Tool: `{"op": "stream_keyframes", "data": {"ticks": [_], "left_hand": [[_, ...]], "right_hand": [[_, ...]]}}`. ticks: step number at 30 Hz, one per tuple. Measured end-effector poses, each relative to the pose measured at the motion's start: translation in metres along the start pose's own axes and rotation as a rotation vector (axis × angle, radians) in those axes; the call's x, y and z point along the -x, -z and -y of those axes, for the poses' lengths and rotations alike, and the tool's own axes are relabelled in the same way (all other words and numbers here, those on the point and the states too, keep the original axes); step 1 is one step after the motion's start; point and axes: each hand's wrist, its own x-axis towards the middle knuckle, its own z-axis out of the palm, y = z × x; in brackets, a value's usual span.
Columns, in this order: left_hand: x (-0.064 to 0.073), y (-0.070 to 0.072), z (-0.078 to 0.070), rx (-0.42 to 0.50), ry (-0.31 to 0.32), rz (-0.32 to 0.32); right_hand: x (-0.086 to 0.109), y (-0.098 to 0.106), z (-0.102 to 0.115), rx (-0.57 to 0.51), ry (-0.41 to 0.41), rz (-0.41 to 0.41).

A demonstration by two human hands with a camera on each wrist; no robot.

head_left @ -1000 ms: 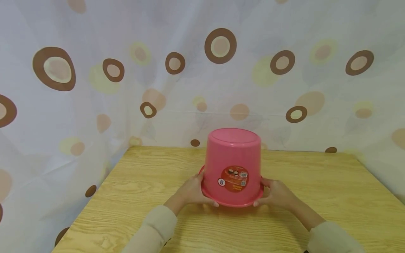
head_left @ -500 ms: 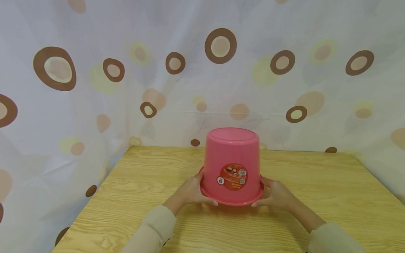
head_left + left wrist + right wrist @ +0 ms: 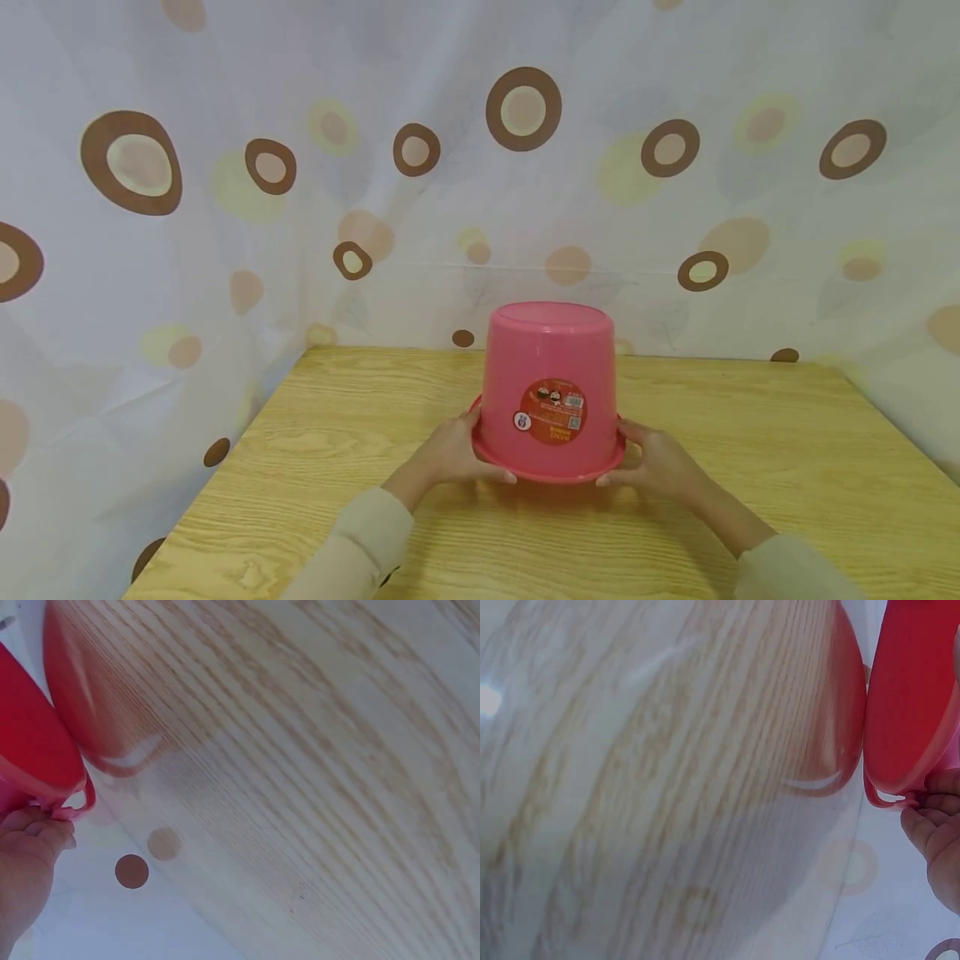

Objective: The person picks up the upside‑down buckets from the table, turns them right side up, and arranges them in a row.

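A pink plastic bucket (image 3: 547, 354) is upside down in the middle of the head view, with its base up and a round red label (image 3: 558, 412) on its near side. My left hand (image 3: 448, 457) grips its rim at the left, thumb along the front edge. The opposite side of the rim is held by my right hand (image 3: 658, 465). Both wrist views look at the bucket's open mouth, red inside, with its reflection on the tabletop below. A thin handle loop (image 3: 88, 796) shows beside my left fingers, and a similar handle piece (image 3: 883, 799) beside my right fingers.
A wood-grain table (image 3: 352, 400) lies under the bucket, its surface glossy. Behind it and along both sides hangs a white curtain (image 3: 420, 208) printed with brown and yellow circles.
The bucket has tilted slightly, its base tipping away from me and its near rim rising a little. The label sits higher in the view. Both hands keep their hold on the rim.
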Motion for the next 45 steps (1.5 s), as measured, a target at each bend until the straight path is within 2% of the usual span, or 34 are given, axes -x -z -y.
{"op": "stream_keyframes", "data": {"ticks": [7, 16, 25, 35, 45], "left_hand": [[-0.001, 0.003, -0.001, 0.037, 0.01, -0.011], [0.0, 0.004, -0.003, 0.07, 0.031, -0.025], [0.002, 0.002, -0.003, 0.107, 0.033, -0.065], [0.003, 0.002, -0.004, 0.162, 0.028, -0.092], [0.002, 0.002, -0.004, 0.215, 0.042, -0.108]], "right_hand": [[-0.001, 0.0, -0.002, -0.055, -0.005, -0.024], [0.001, 0.002, 0.002, -0.052, 0.0, -0.057], [0.002, 0.004, 0.01, -0.074, -0.018, -0.097], [0.002, -0.002, 0.012, -0.126, 0.028, -0.177], [0.0, -0.002, 0.016, -0.166, -0.025, -0.187]]}}
